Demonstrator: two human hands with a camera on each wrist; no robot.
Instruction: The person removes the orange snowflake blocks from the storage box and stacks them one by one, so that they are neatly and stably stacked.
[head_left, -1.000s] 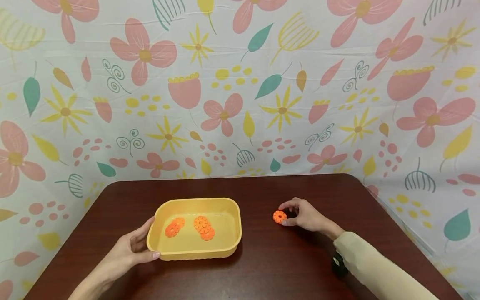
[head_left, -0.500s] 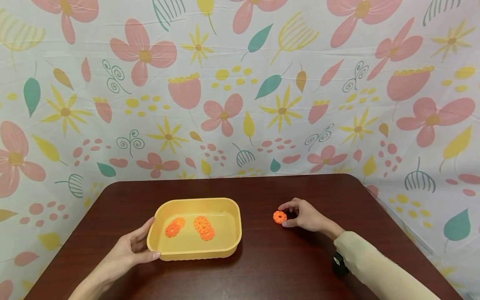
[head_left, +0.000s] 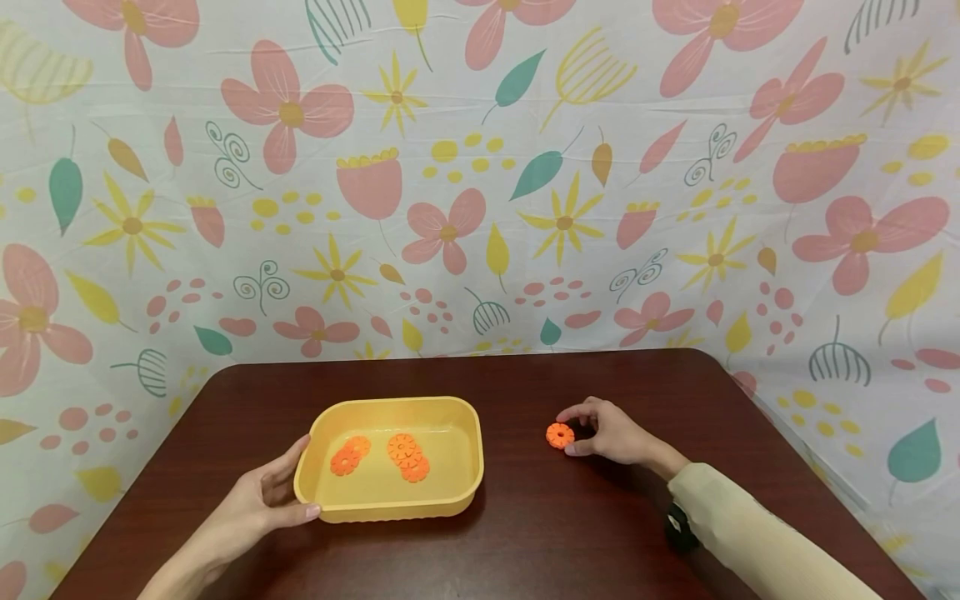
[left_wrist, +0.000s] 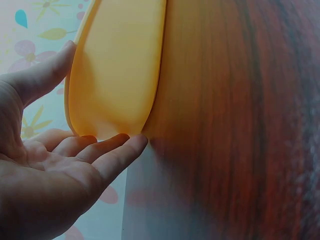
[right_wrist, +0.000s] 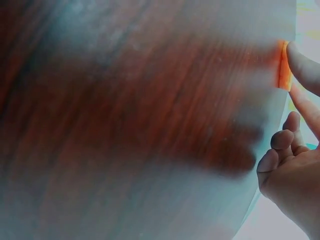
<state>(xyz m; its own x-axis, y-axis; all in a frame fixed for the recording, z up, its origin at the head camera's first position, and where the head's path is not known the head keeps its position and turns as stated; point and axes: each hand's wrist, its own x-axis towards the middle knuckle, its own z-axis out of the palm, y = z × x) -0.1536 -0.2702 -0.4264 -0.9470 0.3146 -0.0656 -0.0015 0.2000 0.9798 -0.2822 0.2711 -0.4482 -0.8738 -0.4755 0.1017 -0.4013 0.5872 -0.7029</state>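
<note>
In the head view my left hand (head_left: 255,504) grips the left end of a yellow plastic tray (head_left: 390,505), thumb at the near corner and fingers along the end wall. Several orange notched snowflake discs (head_left: 345,461) lie inside, in two overlapping groups. To the tray's right, my right hand (head_left: 611,431) pinches a small stack of orange snowflake discs (head_left: 553,435) on the table, between thumb and index finger. The right wrist view shows the stack edge-on (right_wrist: 284,65) with a seam; its other fingers are curled below. The tray's outer end (left_wrist: 120,65) fills the left wrist view's top.
The dark brown wooden table (head_left: 517,550) has rounded far corners. A flower-printed cloth (head_left: 480,167) hangs right behind its far edge. A black band (head_left: 678,527) is on the right wrist beside a pale sleeve (head_left: 750,533).
</note>
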